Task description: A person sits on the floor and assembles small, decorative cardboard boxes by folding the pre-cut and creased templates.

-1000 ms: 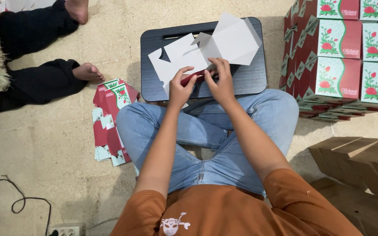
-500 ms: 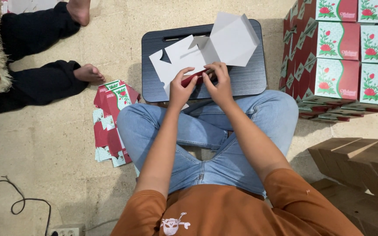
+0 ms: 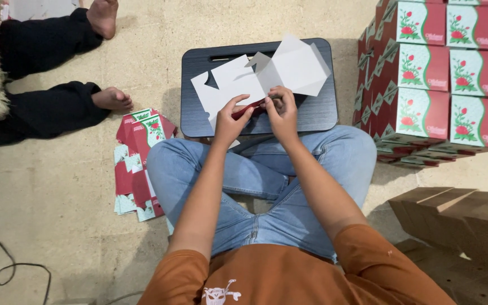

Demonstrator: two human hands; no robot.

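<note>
I sit cross-legged on the floor in blue jeans and an orange shirt. Both hands grip one unfolded cardboard box blank (image 3: 266,79), white on the side facing me, red at its near edge. My left hand (image 3: 230,118) pinches the near edge on the left. My right hand (image 3: 280,110) pinches it just to the right. The blank is held partly folded over a small dark lap table (image 3: 199,118) in front of my knees.
A pile of flat red and green box blanks (image 3: 136,164) lies on the floor at my left. Stacked assembled boxes with rose prints (image 3: 436,79) stand at the right. Brown cartons (image 3: 458,226) lie near right. Another person's legs and bare feet (image 3: 108,99) rest at upper left. A cable (image 3: 12,265) lies lower left.
The blank's right panel has swung slightly as my hands fold it; both hands stay on its near edge over the lap table.
</note>
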